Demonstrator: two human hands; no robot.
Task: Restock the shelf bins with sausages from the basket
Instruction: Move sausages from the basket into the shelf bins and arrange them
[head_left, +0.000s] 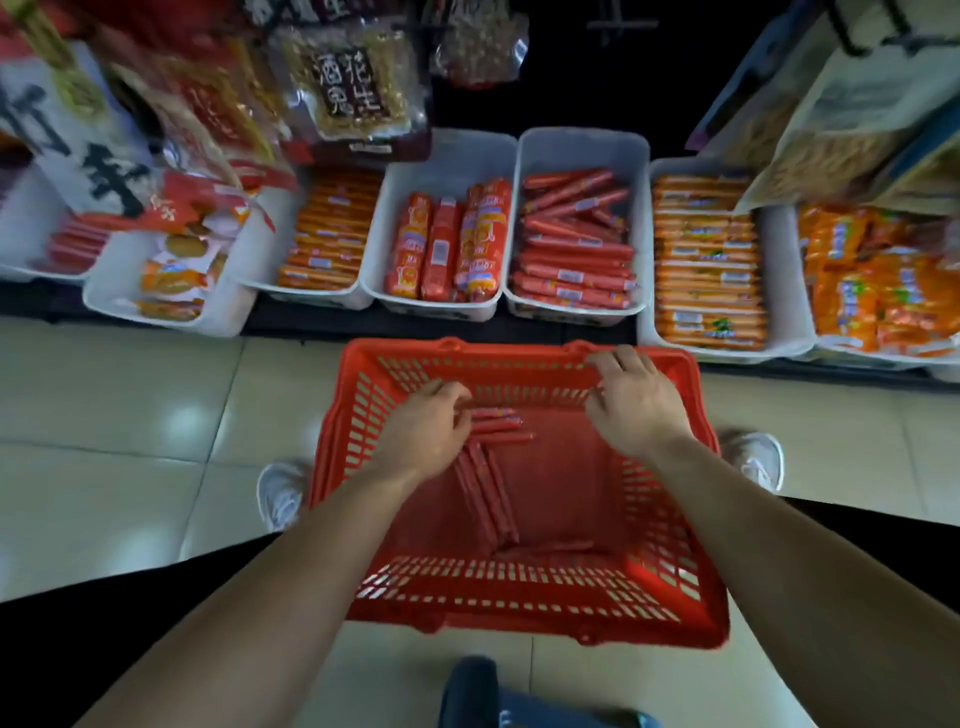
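— Two hands down at the red basket (519, 597) right now. It sits on the tile floor (130, 415) just in front of the shelf, between the person's white shoes (280, 493).

— ok but what's each hand actually doing?

— Left hand (426, 431) is inside, near the far wall, fingers curled round the ends of a few thin red sausages (506, 426). Right hand (636, 405) is up at the far rim, fingers hooked over the edge, thumb down on the inner side of the wall. So that one's holding the basket itself.

— many in there?

— Just a handful. Some lie crosswise by the left hand, a few more run lengthwise down the middle of the bottom, and a couple lie flat along the near wall. Too blurry to count, tbh.

— and the shelf?

— Row of white bins (582, 148) on a low shelf. The one straight behind the right hand has the same thin red kind, piled crosswise. The bin to its left holds fat sausages (447, 244) laid front to back. To the right, orange packs (706, 260) stacked neat in their own bin. Snack bags (353, 83) hang above the bins on the left side.
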